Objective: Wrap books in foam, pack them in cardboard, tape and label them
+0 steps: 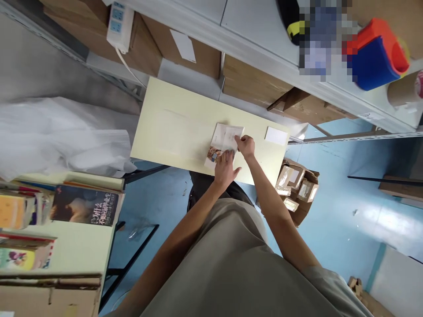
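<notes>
An open book with a printed picture near its lower left lies on the pale yellow table. My left hand rests on the lower part of the pages, fingers stretched out and thumb spread to the right. Beside it, my right hand is closed at the right edge of the book, thumb and fingers pinching what looks like a page. The fingers partly cover the print. To the right of my hands, a white card or paper lies flat on the table.
A shelf with a blue and orange tape dispenser runs above the table's far side. Cardboard boxes stand behind. An open carton with small packages sits at right. Books and white plastic sheeting are at left.
</notes>
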Demonstrator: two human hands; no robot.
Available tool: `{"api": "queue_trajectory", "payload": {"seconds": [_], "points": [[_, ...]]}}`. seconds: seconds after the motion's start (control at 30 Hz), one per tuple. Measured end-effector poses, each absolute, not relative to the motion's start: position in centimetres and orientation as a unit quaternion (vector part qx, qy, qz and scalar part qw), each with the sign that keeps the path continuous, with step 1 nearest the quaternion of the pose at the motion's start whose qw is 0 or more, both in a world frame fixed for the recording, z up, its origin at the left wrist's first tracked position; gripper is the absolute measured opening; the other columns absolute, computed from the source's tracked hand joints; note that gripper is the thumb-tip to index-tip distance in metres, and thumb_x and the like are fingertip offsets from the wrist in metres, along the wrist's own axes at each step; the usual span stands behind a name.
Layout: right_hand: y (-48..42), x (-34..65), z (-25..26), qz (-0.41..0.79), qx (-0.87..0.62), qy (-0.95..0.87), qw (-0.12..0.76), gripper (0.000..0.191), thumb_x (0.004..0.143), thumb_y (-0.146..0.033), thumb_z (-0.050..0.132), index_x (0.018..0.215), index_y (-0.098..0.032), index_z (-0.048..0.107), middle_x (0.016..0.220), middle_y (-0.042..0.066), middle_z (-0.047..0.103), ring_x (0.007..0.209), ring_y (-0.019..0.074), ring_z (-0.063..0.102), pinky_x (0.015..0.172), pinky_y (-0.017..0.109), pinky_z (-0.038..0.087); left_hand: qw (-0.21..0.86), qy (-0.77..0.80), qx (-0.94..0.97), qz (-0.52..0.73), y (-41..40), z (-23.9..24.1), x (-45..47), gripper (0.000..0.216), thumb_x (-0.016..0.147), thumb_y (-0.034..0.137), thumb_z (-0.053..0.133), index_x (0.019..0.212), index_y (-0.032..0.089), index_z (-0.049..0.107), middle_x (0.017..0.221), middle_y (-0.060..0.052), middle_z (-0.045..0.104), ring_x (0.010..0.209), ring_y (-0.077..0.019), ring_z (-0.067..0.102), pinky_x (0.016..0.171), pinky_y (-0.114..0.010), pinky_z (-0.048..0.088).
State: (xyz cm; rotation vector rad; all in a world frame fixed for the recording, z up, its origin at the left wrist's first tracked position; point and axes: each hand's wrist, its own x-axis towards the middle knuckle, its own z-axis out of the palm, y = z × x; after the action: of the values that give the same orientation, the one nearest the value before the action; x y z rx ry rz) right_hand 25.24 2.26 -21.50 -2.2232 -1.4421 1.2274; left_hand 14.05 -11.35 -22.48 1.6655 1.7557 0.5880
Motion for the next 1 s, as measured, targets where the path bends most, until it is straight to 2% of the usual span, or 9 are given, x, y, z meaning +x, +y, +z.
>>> {"api": "queue_trajectory", "payload": {"seconds": [0.1,0.2,0.27,0.37,0.43,0.5,0.67,0.87,1.0], "points": [[2.7,24.5,-20.0,0.388,-0.733,-0.555,0.059,0.034,0.107,-0.049,0.063,0.083,-0.025,0.06,0.068,0.004,0.072,0.069,0.0241,0.074,0.074,0.033,0.057,0.326,0.679,0.618,0.226,-11.5,-21.9,13.9,0.073,0.093,0.005,0.064,0.164,0.015,0.048,0.162,-0.023,0.059,0.157,-0.0393,0.053,0.133,-0.055,0.045],[2.9,24.9,-18.0,0.301,-0.674,-0.675,0.016,0.036,0.109,-0.051,0.062,0.113,-0.017,0.071,0.109,0.019,0.081,0.105,0.0351,0.08,0.095,0.045,0.063,0.356,0.676,0.586,0.269,-11.4,-21.8,12.3,0.068,0.094,0.006,0.06,0.161,0.018,0.052,0.16,-0.02,0.062,0.153,-0.0359,0.058,0.131,-0.052,0.048],[3.0,25.3,-16.7,0.232,-0.603,-0.763,0.014,0.047,0.109,-0.042,0.061,0.145,-0.012,0.064,0.148,0.027,0.069,0.138,0.0425,0.069,0.114,0.058,0.057,0.377,0.674,0.566,0.288,-11.3,-21.7,11.1,0.065,0.094,0.008,0.061,0.158,0.018,0.056,0.157,-0.019,0.065,0.15,-0.0364,0.061,0.129,-0.053,0.051],[3.8,25.1,-15.5,0.201,-0.452,-0.869,-0.016,0.062,0.103,-0.019,0.061,0.164,-0.02,0.056,0.177,0.019,0.047,0.168,0.0422,0.038,0.135,0.069,0.035,0.396,0.676,0.542,0.304,-11.4,-21.6,9.7,0.058,0.093,0.01,0.063,0.151,0.019,0.061,0.151,-0.018,0.07,0.145,-0.0364,0.065,0.124,-0.052,0.055],[5.1,24.4,-15.5,0.214,-0.367,-0.903,-0.062,0.058,0.097,-0.011,0.065,0.153,-0.025,0.069,0.174,0.011,0.053,0.17,0.0389,0.035,0.141,0.069,0.023,0.4,0.677,0.529,0.318,-11.6,-21.5,9.1,0.05,0.094,0.012,0.063,0.144,0.019,0.064,0.147,-0.018,0.072,0.136,-0.0352,0.07,0.118,-0.05,0.059],[7.1,23.3,-16.0,0.234,-0.322,-0.911,-0.107,0.045,0.094,-0.009,0.07,0.134,-0.027,0.081,0.158,0.008,0.068,0.162,0.0377,0.046,0.142,0.068,0.02,0.397,0.683,0.513,0.336,-12.0,-21.5,8.6,0.04,0.097,0.015,0.064,0.136,0.019,0.066,0.141,-0.017,0.074,0.127,-0.0333,0.075,0.112,-0.048,0.062],[12.3,20.4,-17.1,0.249,-0.303,-0.905,-0.164,0.012,0.095,-0.025,0.085,0.107,-0.022,0.086,0.119,0.011,0.081,0.136,0.0395,0.062,0.13,0.065,0.038,0.376,0.719,0.451,0.372,-13.6,-20.8,6.6,0.024,0.105,0.032,0.068,0.126,0.022,0.071,0.129,-0.014,0.076,0.112,-0.028,0.078,0.103,-0.041,0.064],[14.7,15.8,-18.7,0.247,-0.315,-0.911,-0.1,0.051,0.094,-0.071,0.086,0.105,-0.021,0.084,0.116,0.012,0.077,0.144,0.0449,0.052,0.129,0.068,0.038,0.406,0.745,0.363,0.386,-14.9,-20.6,3.0,0.022,0.105,0.035,0.068,0.122,0.022,0.071,0.12,-0.011,0.081,0.109,-0.0269,0.079,0.099,-0.04,0.064],[15.0,11.8,-20.0,0.213,-0.316,-0.916,-0.124,0.062,0.094,-0.075,0.083,0.119,-0.018,0.079,0.132,0.016,0.072,0.147,0.046,0.052,0.124,0.062,0.045,0.445,0.766,0.264,0.382,-14.7,-22.1,0.0,0.026,0.1,0.037,0.073,0.119,0.021,0.066,0.118,-0.012,0.082,0.106,-0.0285,0.08,0.092,-0.039,0.065]]}}
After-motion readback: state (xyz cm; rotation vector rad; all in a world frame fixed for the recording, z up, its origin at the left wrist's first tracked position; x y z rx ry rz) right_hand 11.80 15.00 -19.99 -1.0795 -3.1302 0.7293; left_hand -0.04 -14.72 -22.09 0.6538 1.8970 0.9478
